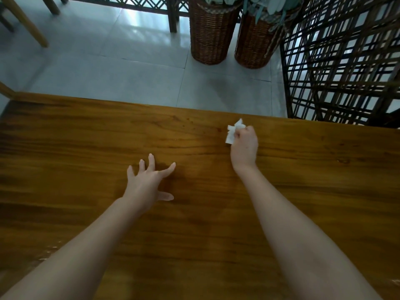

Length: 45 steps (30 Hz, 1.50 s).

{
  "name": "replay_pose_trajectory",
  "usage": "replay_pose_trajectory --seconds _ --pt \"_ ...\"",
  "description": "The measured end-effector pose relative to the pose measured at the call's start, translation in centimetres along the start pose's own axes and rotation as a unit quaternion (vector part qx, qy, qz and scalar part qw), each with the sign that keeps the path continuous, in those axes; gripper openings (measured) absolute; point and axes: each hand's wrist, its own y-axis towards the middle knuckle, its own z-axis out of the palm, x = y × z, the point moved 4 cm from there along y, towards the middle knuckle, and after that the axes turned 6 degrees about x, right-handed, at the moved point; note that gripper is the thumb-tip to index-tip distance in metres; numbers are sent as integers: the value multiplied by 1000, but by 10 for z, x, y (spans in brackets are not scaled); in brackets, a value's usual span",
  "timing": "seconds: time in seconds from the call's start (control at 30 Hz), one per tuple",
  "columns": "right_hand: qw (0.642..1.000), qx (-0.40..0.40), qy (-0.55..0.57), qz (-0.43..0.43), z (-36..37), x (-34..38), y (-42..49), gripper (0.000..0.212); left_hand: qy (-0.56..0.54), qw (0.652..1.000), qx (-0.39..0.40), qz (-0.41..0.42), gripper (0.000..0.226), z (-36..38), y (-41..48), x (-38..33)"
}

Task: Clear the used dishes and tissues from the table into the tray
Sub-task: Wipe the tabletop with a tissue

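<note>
A person's right hand (244,146) curls into a fist around a crumpled white paper tissue (233,131), gripping it close to the far edge of a broad, glossy brown wooden table (65,137). The tissue's loose corners stick out past the knuckles on the far and left sides of the fist. It sits low over the wood, though the angle does not show whether it touches the surface.

The left hand (145,182) holds nothing. Its fingers are spread wide and nearly straight, the thumb is stretched out to the right, and a dark shadow lies beneath the palm. It appears to rest on its fingertips near the middle of the table, well apart from the right hand and nearer the person. Both bare forearms reach in from the bottom corners of the view.

A few small dark spots (190,120) mark the wood to the left of the tissue, near the far edge.

Beyond the table lies a pale grey tiled floor (108,68). Two tall brown wicker baskets (211,37) stand on it side by side, with grey-green leaves (270,5) showing at their tops. A dark lattice screen (342,68) of crossed slats fills the upper right, just beside the baskets. Light wooden chair legs (28,22) slant across the upper left corner.
</note>
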Motion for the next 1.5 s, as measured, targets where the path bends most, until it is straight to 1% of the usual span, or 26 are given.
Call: replay_pose_trajectory --seconds 0.13,0.2,0.23,0.27,0.33,0.4,0.47,0.53,0.57,0.63,0.7,0.77,0.8,0.87,0.93,0.97,1.1,1.2,1.27,1.37,1.5 --pt "987 66 -33 -146 25 46 -10 11 -1 1000 -1 2 90 1 -1 1" --pt "977 89 -52 -187 26 49 -2 13 2 1000 1 -1 90 -1 -2 0" --pt "977 88 -54 -187 22 43 5 15 2 1000 2 -2 90 -2 -1 0" --pt "982 77 -46 -167 15 33 13 17 1 1000 4 -3 90 -2 -1 0" --pt "994 34 -31 -97 -2 6 29 19 -1 1000 8 -4 91 -3 -1 -1" --pt "999 8 -35 -37 -10 -12 38 19 3 1000 13 -7 92 -5 0 -2" --pt "999 -3 -36 -9 -8 -12 37 17 7 1000 18 -11 93 -6 2 -4" --pt "1000 -5 -22 0 3 4 32 19 4 1000 23 -15 94 -7 2 -4" --pt "1000 0 -18 -13 11 17 28 21 0 1000 23 -15 94 -6 2 -4" --pt "997 23 -16 -74 33 51 19 23 -5 1000 23 -11 93 -5 2 -4" --pt "988 69 -7 -141 59 91 3 19 -8 1000 25 -8 91 -4 1 -4" --pt "975 117 -12 -190 84 124 -17 28 -7 1000 25 -7 90 -4 2 -4" --pt "969 132 -19 -207 92 132 -24 31 -6 1000 24 -8 90 -4 2 -4" --pt "961 139 -33 -236 93 133 -23 27 -5 1000 24 -5 89 -4 2 -4" --pt "961 125 -39 -244 83 120 -5 18 -6 1000 25 0 90 -2 3 -3" --pt "966 111 -35 -232 75 112 6 15 -6 1000 25 0 91 -1 4 -2" --pt "986 73 -14 -148 58 87 37 23 -6 1000 30 -8 93 0 7 -3" --pt "991 61 -12 -117 63 97 27 20 -11 999 33 -9 94 1 9 -2" --pt "987 69 -3 -146 71 113 7 25 -13 999 30 -3 93 2 10 -1" --pt "973 108 -6 -204 80 125 -24 33 -9 1000 18 -2 92 1 9 -2" --pt "946 147 -45 -285 71 109 -37 33 -6 1000 15 -4 90 1 8 -2"
